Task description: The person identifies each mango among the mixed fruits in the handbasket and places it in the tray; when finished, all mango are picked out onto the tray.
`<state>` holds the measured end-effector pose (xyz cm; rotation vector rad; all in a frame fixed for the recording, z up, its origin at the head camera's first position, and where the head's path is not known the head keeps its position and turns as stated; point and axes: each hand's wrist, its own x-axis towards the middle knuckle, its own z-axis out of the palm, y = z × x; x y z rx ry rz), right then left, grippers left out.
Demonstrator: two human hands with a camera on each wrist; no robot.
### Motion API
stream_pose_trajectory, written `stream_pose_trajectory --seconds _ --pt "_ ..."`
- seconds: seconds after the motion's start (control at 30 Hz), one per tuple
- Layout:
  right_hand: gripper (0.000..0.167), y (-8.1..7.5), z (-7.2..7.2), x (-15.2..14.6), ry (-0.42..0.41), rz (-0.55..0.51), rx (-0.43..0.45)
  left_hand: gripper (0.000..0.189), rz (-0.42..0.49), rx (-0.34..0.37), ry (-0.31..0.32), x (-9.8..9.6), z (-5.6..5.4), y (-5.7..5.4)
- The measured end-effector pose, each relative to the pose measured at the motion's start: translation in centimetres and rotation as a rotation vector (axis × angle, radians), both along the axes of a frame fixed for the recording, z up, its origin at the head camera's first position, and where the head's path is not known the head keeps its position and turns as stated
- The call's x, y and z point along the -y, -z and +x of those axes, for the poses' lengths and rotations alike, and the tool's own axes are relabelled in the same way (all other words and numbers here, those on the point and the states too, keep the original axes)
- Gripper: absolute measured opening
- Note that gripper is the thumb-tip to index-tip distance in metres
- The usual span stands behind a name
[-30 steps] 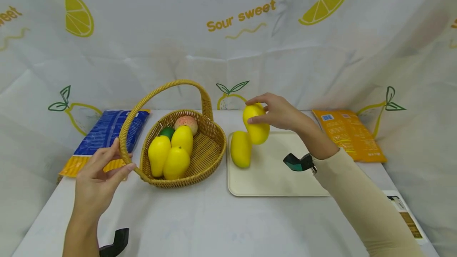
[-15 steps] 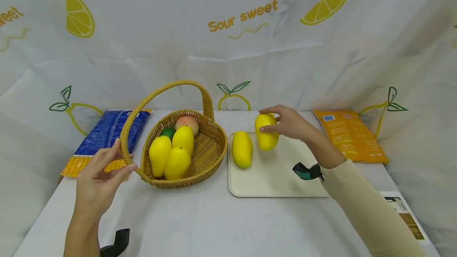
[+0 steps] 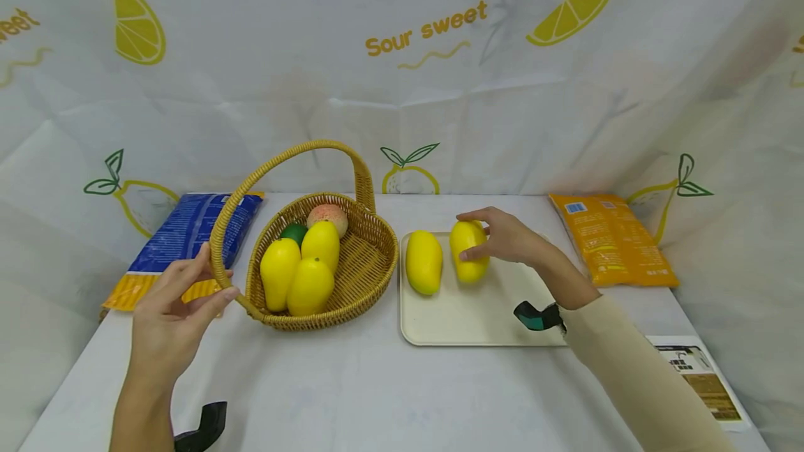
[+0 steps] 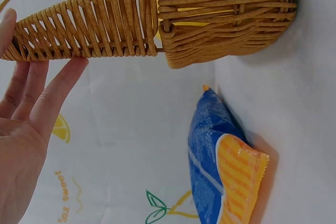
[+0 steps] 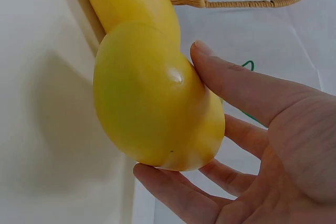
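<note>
My left hand pinches the near left side of the wicker basket's handle between thumb and fingers. Inside the basket lie several yellow mangoes, a pinkish peach-like fruit and a dark green fruit half hidden behind them. My right hand grips another mango, thumb on one side and fingers on the other, close over the beige tray. On the tray's left end rests a second mango, just left of the held one.
A blue and orange packet lies left of the basket. Beyond the tray at right is an orange packet. A white card with a printed picture lies at the table's right side, partly under the right sleeve. White printed cloth hangs behind.
My right hand has carried its mango rightward, away from the other mango, and lowered it toward the tray. My left hand has stayed on the basket handle.
</note>
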<state>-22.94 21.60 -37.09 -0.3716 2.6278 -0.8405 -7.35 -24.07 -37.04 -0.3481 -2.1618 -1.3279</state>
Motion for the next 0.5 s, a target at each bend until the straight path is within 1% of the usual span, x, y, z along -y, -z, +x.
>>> stream_pose_trajectory --seconds 0.3,0.5 --pt "0.078 1.1 -0.2 0.1 -0.003 -0.009 0.003 0.076 -0.031 0.012 -0.042 -0.2 0.0 -0.1" --pt "0.077 2.1 -0.5 0.4 -0.002 0.008 0.023 0.076 -0.029 0.007 -0.041 -0.1 0.1 0.0"
